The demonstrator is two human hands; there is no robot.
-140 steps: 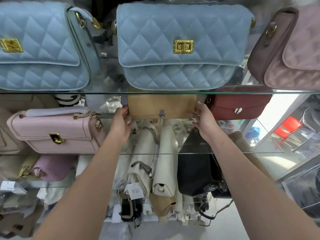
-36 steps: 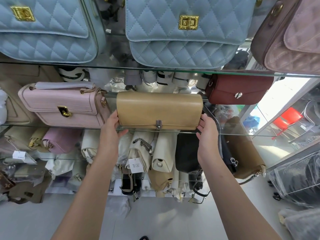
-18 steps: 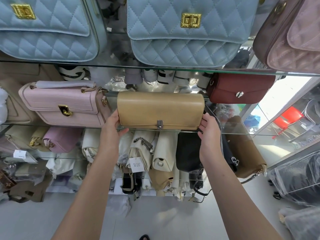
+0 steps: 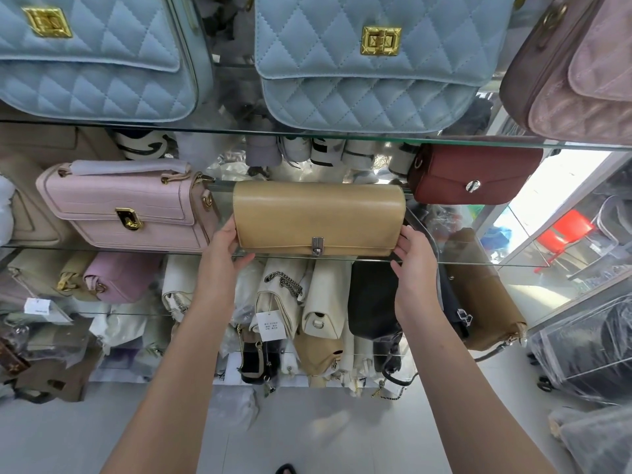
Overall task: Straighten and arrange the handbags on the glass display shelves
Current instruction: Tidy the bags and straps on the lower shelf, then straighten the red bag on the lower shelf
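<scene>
We are squaring the tan handbag at the front edge of the glass shelf: left hand gripping one end, right hand pressing straight-fingered; likely light, stiff, smooth, so best held endwise.

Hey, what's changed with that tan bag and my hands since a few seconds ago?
The tan bag came down from just under the upper shelf and now stands on the middle glass shelf. The left hand still holds its left end; the right hand rests straight fingers against its right end. The pink bag and red bag stayed put.
</scene>
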